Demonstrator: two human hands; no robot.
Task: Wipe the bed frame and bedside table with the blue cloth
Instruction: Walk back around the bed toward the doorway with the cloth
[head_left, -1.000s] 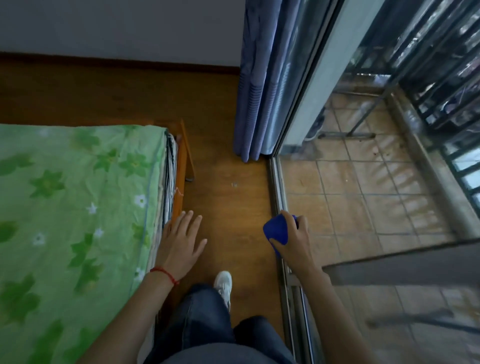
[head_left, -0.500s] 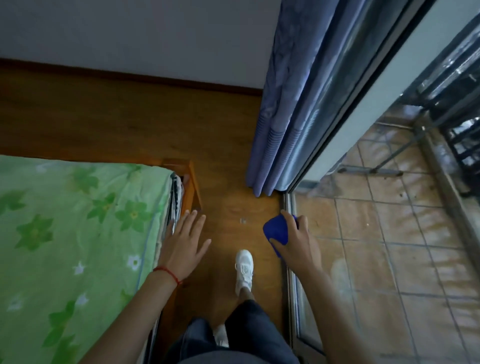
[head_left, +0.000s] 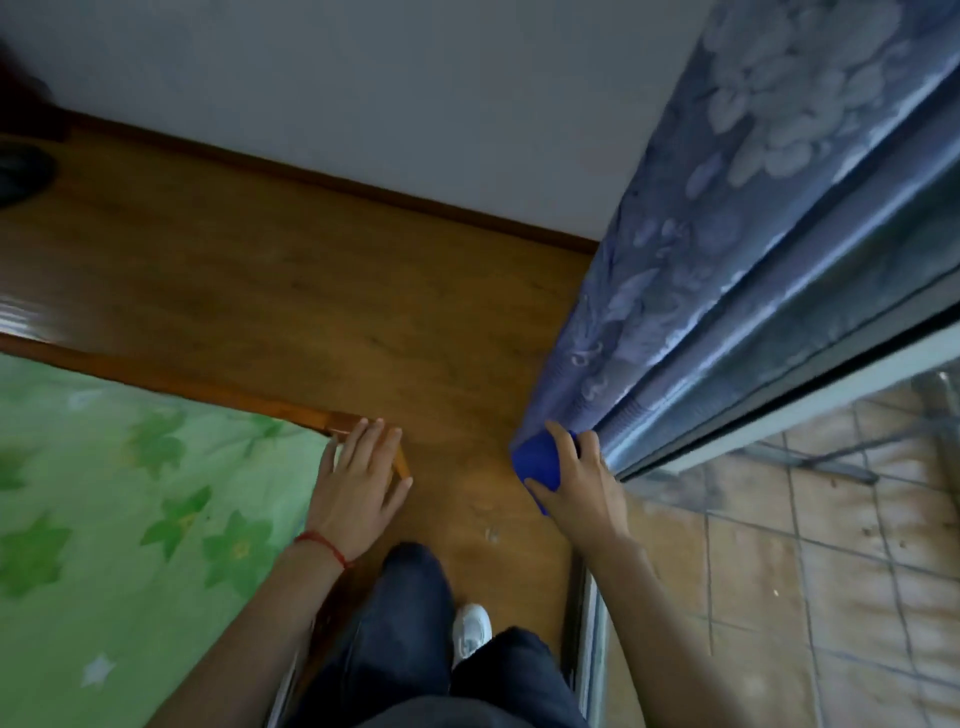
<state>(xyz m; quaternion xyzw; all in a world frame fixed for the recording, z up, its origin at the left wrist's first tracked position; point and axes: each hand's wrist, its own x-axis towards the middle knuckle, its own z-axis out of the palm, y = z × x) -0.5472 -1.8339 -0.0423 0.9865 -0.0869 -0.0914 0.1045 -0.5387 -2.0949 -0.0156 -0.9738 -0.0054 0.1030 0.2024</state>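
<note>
The right hand (head_left: 582, 491) is closed around a bunched blue cloth (head_left: 537, 460), thumb underneath and fingers wrapped over the top, so most of the cloth bulges out on the thumb side. Just past the knuckles of that hand hangs the lower edge of a blue flowered curtain (head_left: 727, 249); the picture does not settle whether cloth and curtain touch. On the outer side of the same hand runs the sliding door track (head_left: 589, 639), with a tiled balcony floor (head_left: 810, 561) beyond the glass.

The left hand (head_left: 358, 483) is open and flat, fingers spread slightly, holding nothing. Its fingertips lie over the corner of the wooden bed frame (head_left: 208, 387), and whether the palm presses down or only hovers cannot be told. Under the heel of that hand and out to its outer side spreads the green flowered bedsheet (head_left: 130, 519). A red string (head_left: 324, 545) circles the left wrist.

Between the two hands lies bare wooden floor (head_left: 311, 270). Below the wrists are dark trouser legs (head_left: 405, 623) and one white shoe (head_left: 470, 629).
</note>
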